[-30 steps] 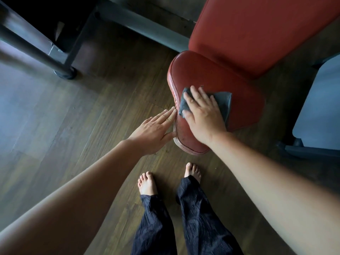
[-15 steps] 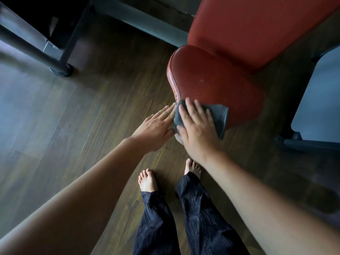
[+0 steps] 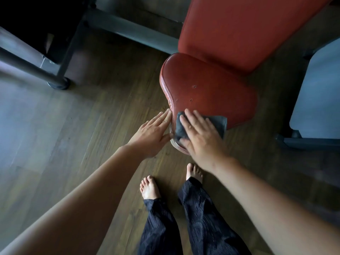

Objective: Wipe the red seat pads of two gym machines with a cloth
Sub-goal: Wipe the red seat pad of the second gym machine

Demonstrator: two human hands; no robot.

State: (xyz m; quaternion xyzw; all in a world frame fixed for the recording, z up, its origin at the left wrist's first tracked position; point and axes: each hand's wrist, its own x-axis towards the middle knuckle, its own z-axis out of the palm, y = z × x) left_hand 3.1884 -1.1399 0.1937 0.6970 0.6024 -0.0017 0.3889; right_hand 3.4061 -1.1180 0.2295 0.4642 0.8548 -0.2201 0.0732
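A red seat pad with a few small nicks lies in front of me, under a tilted red back pad. My right hand presses a dark grey cloth flat on the pad's near end. The cloth's right corner hangs over the pad's edge. My left hand rests flat with fingers together against the pad's left side, holding nothing.
A dark wooden floor lies all around. A machine's metal frame with a round foot stands at the left. A grey-blue panel on a metal base stands at the right. My bare feet are just below the pad.
My right hand has dragged the cloth from the middle of the seat pad down to its near end. The left hand has stayed at the pad's left side.
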